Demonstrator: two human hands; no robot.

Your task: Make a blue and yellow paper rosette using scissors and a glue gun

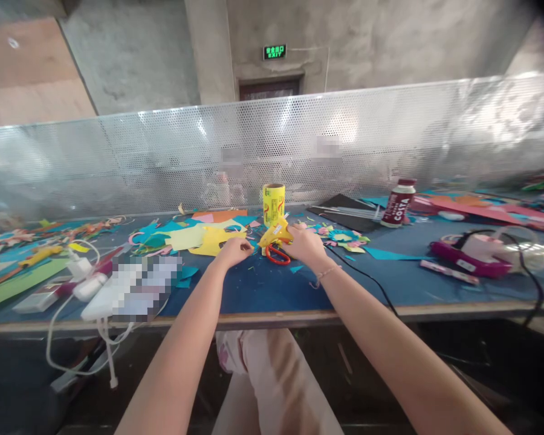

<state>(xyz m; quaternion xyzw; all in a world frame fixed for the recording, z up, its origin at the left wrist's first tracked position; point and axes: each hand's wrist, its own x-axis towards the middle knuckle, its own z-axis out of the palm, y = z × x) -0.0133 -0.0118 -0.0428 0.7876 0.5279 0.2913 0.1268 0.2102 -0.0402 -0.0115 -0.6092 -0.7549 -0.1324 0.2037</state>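
My right hand (306, 243) is wrapped round a yellow hot glue gun (277, 232), which it holds low over the table. Close to it, my left hand (234, 252) is closed in a pinch; whatever is between its fingertips is too small to make out. Red-handled scissors (278, 256) lie just below the glue gun, their blades hidden. Behind the glue gun stands a yellow cardboard roll (274, 202). Yellow paper (211, 240) with cut edges spreads beyond my left hand. A blue paper flower (342, 235) lies past my right hand.
At the left, a white power bank (111, 293) with cables reaches the table edge. A black cord (367, 272) runs off the front edge. Toward the right are a drink bottle (398, 204) and a purple holder (474, 257). A perforated metal screen (172, 157) closes the back.
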